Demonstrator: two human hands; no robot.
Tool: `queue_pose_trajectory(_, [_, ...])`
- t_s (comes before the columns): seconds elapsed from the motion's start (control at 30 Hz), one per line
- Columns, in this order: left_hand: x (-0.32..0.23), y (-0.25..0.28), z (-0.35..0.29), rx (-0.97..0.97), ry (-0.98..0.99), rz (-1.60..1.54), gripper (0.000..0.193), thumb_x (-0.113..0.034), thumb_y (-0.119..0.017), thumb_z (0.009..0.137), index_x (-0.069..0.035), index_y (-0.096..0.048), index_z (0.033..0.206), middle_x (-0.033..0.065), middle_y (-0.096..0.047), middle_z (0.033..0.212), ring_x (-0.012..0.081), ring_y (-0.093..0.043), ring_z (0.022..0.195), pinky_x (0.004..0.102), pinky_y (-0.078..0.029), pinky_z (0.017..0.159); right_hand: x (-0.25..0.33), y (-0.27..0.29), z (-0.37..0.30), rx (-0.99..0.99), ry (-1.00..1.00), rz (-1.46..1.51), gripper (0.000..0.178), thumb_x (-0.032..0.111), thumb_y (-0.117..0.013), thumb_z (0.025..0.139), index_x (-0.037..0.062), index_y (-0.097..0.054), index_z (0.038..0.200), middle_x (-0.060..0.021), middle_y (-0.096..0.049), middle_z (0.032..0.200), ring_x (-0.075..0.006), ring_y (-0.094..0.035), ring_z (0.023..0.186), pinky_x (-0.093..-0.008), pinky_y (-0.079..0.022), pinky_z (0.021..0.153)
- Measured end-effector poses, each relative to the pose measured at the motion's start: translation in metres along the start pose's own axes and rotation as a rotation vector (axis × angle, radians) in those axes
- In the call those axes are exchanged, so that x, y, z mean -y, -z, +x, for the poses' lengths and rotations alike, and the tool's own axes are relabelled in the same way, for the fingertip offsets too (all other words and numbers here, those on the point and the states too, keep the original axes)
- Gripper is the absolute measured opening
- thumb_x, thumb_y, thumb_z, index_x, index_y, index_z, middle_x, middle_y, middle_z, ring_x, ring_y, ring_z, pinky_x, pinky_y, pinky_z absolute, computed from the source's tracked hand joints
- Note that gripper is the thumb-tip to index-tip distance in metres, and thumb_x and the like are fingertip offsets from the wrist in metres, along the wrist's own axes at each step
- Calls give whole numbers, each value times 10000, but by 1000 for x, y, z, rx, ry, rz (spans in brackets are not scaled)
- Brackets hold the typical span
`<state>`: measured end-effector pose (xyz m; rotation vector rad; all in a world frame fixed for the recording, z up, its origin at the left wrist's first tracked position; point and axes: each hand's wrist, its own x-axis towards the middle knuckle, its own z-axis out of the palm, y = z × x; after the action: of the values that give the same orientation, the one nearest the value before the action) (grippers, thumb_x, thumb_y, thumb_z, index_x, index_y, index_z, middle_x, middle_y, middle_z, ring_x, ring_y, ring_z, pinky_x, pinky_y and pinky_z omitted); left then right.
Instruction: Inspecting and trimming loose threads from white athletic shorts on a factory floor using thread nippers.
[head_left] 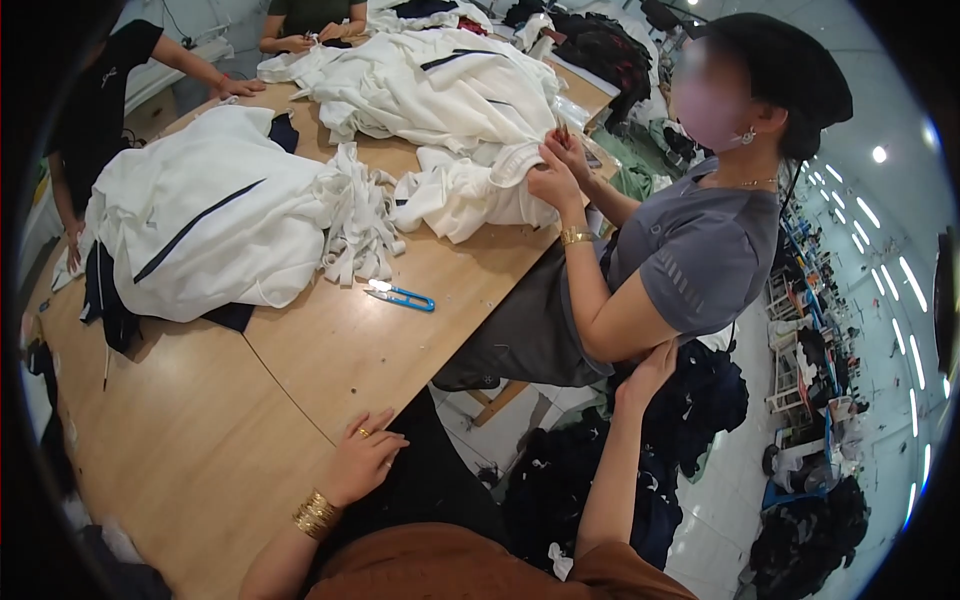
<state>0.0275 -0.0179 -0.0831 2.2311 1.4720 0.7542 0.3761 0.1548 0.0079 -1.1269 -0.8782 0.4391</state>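
Observation:
My left hand point(370, 458) rests at the near edge of the wooden table point(300, 480), fingers stretched out and holding nothing. My right hand point(648, 378) reaches out to the co-worker's bent elbow point(610, 345). Its fingers point up beside that arm; whether they touch the arm or the grey shirt point(690, 250) I cannot tell. Blue-handled thread snips point(402, 297) lie on the table, beyond my left hand. The co-worker's hands point(560, 165) hold a white garment piece point(515, 165) at the table's right side.
A heap of white fabric point(210, 220) with dark stripes covers the table's left part, white strips point(360, 220) beside it. Another white pile point(430, 85) lies farther back. Two other people stand across the table. Dark cloth point(590, 480) is heaped on the floor at right.

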Motion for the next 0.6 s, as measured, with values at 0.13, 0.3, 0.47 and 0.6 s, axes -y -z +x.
queue_pose_trajectory(0.13, [-1,9,13,-133,39,-226,232,7,-598,737,-111,-621,936,31,-625,960,225,-553,1003,382,-389,894,33,10,3,-78,437,-316,258,106,-582,858,-15,-520,1078,-73,-548,964,-162,-497,879,-279,-391,797])
queue_pose_trajectory(0.3, [-60,40,136,-363,-426,-220,275,-27,-639,714,-110,-608,975,27,-606,931,199,-584,862,317,-441,773,55,12,16,77,1103,-828,493,112,-744,697,69,-505,1127,-117,-444,1174,-286,-432,1091,-365,-381,891])
queue_pose_trajectory(0.47, [-115,19,242,-569,-672,-314,324,-68,-625,739,-105,-567,1055,40,-562,1050,198,-560,932,333,-444,793,51,3,27,16,1122,-722,468,135,-748,684,76,-528,1092,-116,-457,1163,-291,-423,1095,-383,-347,921])
queue_pose_trajectory(0.6, [-142,10,284,-627,-691,-364,440,-63,-657,718,-101,-538,1139,68,-520,1161,232,-552,977,330,-457,789,55,10,34,76,1181,-789,316,52,-707,678,67,-587,969,-103,-479,1165,-272,-453,1054,-370,-370,892])
